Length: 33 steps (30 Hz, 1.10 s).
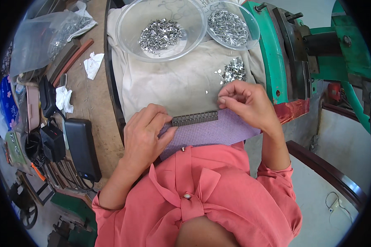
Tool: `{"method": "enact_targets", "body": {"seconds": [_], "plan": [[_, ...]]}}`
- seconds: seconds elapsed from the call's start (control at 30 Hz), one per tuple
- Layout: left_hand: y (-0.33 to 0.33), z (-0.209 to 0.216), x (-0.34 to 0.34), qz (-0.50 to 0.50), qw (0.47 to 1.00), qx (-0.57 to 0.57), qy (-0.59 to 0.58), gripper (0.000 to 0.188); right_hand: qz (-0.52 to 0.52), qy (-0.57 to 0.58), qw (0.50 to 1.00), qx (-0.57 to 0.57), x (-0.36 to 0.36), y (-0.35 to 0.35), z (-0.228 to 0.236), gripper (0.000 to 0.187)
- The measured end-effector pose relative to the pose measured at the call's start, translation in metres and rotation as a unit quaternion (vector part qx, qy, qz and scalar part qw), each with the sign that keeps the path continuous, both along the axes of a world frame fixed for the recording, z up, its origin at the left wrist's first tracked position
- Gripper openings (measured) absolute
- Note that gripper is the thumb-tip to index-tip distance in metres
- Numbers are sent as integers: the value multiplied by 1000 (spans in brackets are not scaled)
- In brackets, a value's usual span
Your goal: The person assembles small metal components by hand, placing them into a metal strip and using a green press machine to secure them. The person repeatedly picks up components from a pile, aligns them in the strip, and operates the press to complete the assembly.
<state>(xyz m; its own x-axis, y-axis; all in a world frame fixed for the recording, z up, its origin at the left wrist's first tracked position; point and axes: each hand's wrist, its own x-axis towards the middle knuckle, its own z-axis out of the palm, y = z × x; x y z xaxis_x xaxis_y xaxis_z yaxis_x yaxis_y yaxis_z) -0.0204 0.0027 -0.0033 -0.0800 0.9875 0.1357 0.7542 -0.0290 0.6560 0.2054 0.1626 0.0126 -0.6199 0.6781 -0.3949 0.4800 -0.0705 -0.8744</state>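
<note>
A dark slotted metal bar (195, 118), with a row of narrow teeth along it, lies on a purple woven mat (202, 133) close to my body. My left hand (147, 129) pinches its left end between thumb and fingers. Beyond the bar's right end, my right hand (249, 103) hovers with thumb and fingertips pressed together; whatever they hold is too small to make out. A loose pile of small shiny metal pieces (235, 71) lies just past the right hand, a few of them scattered to its left.
Two clear plastic bowls (121, 31) of small metal parts stand at the back on beige cloth (152, 82). A green machine (272, 53) borders the right. On the wooden table (97, 119) at left lie a black power bank (83, 149), crumpled tissue (64, 99) and a plastic bag (33, 45).
</note>
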Motion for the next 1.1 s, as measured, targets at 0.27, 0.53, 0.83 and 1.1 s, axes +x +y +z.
{"method": "enact_targets", "body": {"seconds": [0.27, 0.53, 0.83, 1.1], "plan": [[-1, -11, -2, 18, 998, -41, -49, 28, 82, -19, 985, 149, 2, -14, 2, 11], [-2, -15, -3, 22, 997, -47, -59, 28, 83, -56, 976, 191, -1, -13, 5, 9], [-2, -18, -2, 30, 995, -50, -84, 28, 130, -64, 945, 294, -11, -12, 0, 8], [-1, -15, -4, 18, 993, -62, -94, 27, 123, -87, 957, 246, -9, -11, 3, 10]]}}
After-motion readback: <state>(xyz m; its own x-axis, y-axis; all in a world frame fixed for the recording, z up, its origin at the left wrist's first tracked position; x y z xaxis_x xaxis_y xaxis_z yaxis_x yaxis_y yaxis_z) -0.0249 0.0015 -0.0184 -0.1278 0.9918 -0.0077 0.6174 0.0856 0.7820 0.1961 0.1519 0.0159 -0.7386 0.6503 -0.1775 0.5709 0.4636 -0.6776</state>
